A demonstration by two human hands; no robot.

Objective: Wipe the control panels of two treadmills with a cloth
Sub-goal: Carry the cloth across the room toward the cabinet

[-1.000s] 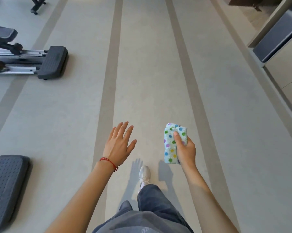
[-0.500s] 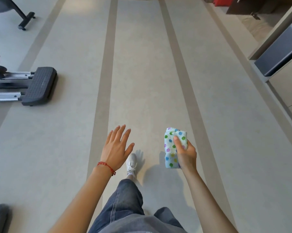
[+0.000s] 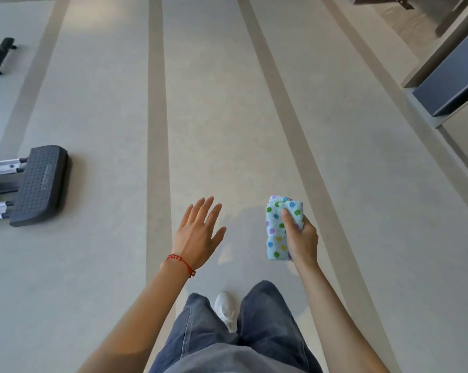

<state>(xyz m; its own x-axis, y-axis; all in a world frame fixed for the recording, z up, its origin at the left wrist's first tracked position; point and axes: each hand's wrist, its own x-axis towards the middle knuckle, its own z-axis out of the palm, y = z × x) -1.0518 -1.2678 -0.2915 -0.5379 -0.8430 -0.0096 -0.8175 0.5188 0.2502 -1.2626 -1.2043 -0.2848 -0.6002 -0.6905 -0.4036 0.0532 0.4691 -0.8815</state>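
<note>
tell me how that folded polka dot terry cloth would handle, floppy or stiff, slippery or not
The folded, polka-dotted terry cloth probably goes floppy once unfolded; only the right hand keeps it bunched. It seems light, since a thumb-and-finger grip holds it. Its fuzzy pile likely grips rather than slips.

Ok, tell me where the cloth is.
In the head view, the folded dotted cloth is gripped in the right hand, right of the open left hand, above the floor.

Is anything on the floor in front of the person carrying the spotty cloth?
Nothing visible blocks the way. The folded polka-dot cloth is in the right hand, and the grey striped floor ahead is bare. The black machine foot sits off left. No treadmill panel shows.
</note>
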